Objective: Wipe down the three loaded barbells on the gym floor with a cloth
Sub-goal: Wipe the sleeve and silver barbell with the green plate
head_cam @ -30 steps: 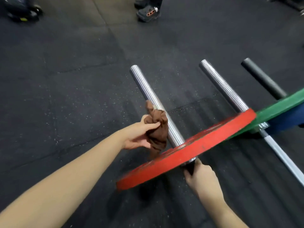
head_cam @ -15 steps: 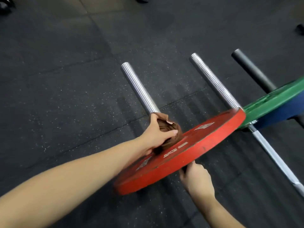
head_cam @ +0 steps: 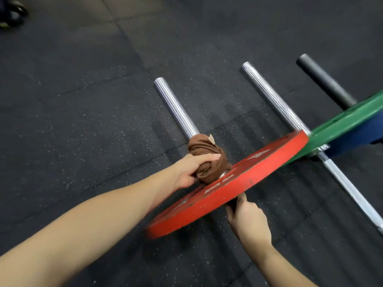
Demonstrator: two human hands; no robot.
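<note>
Brown cloth (head_cam: 207,160) now down from mid-sleeve to chrome sleeve (head_cam: 176,108) base against red plate (head_cam: 248,179), left hand (head_cam: 189,170) fingers curled tight round it, right hand (head_cam: 248,220) clenched on shaft (head_cam: 236,204) beneath, so sleeve nearly done.

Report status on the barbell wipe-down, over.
Left hand grips brown cloth around nearest barbell sleeve, at red plate. Right hand grips its shaft behind plate. No obstruction seen.

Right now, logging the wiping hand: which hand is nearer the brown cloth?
Left. Left hand grips the brown cloth; right hand holds the bar behind the red plate.
</note>
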